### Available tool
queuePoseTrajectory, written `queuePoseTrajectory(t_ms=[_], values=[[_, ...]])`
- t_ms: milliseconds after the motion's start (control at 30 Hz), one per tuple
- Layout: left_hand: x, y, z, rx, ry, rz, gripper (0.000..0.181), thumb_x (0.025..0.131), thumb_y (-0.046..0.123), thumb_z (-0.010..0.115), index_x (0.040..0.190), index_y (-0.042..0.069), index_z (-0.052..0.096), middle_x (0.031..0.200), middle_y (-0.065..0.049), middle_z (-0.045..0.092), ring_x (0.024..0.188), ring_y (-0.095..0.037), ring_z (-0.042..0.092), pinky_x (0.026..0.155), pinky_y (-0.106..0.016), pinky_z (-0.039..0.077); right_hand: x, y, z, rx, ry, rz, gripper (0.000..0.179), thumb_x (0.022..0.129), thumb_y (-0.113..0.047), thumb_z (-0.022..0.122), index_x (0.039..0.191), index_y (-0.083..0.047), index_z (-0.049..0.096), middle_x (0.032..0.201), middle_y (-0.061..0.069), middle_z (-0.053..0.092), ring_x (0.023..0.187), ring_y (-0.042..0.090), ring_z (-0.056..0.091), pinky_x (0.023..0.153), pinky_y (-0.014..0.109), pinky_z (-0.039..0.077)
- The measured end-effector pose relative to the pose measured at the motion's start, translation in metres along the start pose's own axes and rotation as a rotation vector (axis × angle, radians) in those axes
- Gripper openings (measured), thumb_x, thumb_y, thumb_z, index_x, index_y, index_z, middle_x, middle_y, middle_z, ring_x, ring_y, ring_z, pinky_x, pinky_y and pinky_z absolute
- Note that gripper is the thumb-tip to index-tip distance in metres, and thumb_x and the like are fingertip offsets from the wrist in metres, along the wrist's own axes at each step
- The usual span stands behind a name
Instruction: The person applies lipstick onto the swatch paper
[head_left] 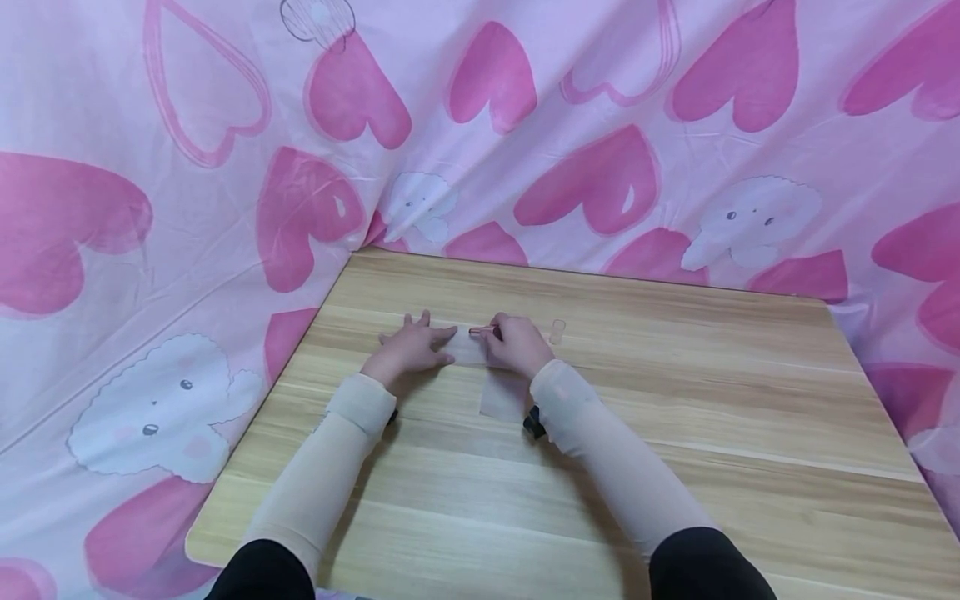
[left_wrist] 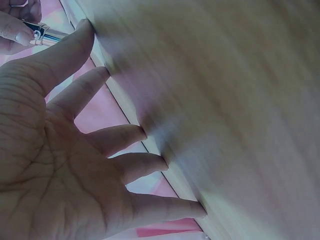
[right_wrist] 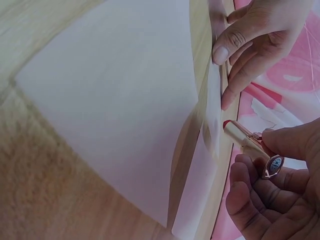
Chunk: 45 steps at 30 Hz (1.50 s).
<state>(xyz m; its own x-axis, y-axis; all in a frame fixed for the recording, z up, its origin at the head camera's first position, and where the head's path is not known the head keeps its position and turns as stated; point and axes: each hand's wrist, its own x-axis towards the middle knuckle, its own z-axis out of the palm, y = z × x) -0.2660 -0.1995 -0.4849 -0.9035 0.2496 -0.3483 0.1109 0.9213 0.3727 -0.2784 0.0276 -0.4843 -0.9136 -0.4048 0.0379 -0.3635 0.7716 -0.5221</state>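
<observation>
My right hand (head_left: pixel 521 342) pinches a gold lipstick (right_wrist: pixel 246 140) between thumb and fingers. Its red tip points toward the left hand, just above a narrow strip of white paper (head_left: pixel 468 348). The left hand (head_left: pixel 411 348) is spread wide, palm down, with its fingertips resting on the tabletop; thumb and forefinger touch the strip's left end in the right wrist view. A larger white sheet (right_wrist: pixel 115 100) lies nearer to me, partly beneath the right hand and wrist. Whether the lipstick's tip touches the paper is unclear.
A small clear, pink-edged oblong piece (head_left: pixel 557 332) lies just right of the right hand. The wooden table (head_left: pixel 712 400) meets a pink heart-patterned cloth (head_left: pixel 585 183) along its far and left sides.
</observation>
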Motion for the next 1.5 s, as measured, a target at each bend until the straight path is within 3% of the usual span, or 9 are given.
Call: queuePoseTrajectory(t_ms=[200, 800, 1233, 1500], values=[[-0.001, 0.000, 0.000, -0.003, 0.001, 0.002, 0.063, 0.096, 0.049, 0.063, 0.153, 0.034, 0.042, 0.164, -0.025, 0.009, 0.144, -0.059, -0.001, 0.093, -0.091, 0.005, 0.001, -0.004, -0.001, 0.003, -0.029, 0.018, 0.029, 0.102, -0.029, 0.058, 0.111, -0.003, 0.067, 0.082, 0.006, 0.066, 0.068, 0.019, 0.058, 0.063, 0.031, 0.049], [0.002, 0.000, 0.001, -0.020, 0.001, -0.003, 0.062, 0.096, 0.050, 0.063, 0.153, 0.035, 0.043, 0.165, -0.024, 0.008, 0.145, -0.057, -0.001, 0.093, -0.091, 0.005, 0.000, -0.007, -0.001, -0.029, -0.055, 0.031, 0.030, 0.102, -0.028, 0.058, 0.110, -0.001, 0.068, 0.089, 0.009, 0.068, 0.075, 0.021, 0.059, 0.070, 0.034, 0.051], [0.001, -0.001, 0.001, -0.011, 0.001, -0.007, 0.062, 0.096, 0.049, 0.062, 0.153, 0.035, 0.042, 0.165, -0.023, 0.007, 0.146, -0.056, -0.002, 0.094, -0.090, 0.005, -0.002, -0.004, 0.005, -0.003, -0.029, -0.008, 0.025, 0.100, -0.027, 0.061, 0.102, -0.004, 0.070, 0.082, 0.004, 0.068, 0.069, 0.018, 0.058, 0.066, 0.033, 0.050], [-0.001, 0.000, 0.000, 0.003, 0.006, -0.004, 0.062, 0.096, 0.049, 0.063, 0.153, 0.035, 0.042, 0.165, -0.023, 0.008, 0.146, -0.057, 0.000, 0.094, -0.090, 0.006, -0.008, -0.010, 0.002, 0.000, -0.068, -0.001, 0.023, 0.100, -0.027, 0.061, 0.102, -0.006, 0.071, 0.077, 0.002, 0.065, 0.067, 0.017, 0.058, 0.063, 0.031, 0.051]])
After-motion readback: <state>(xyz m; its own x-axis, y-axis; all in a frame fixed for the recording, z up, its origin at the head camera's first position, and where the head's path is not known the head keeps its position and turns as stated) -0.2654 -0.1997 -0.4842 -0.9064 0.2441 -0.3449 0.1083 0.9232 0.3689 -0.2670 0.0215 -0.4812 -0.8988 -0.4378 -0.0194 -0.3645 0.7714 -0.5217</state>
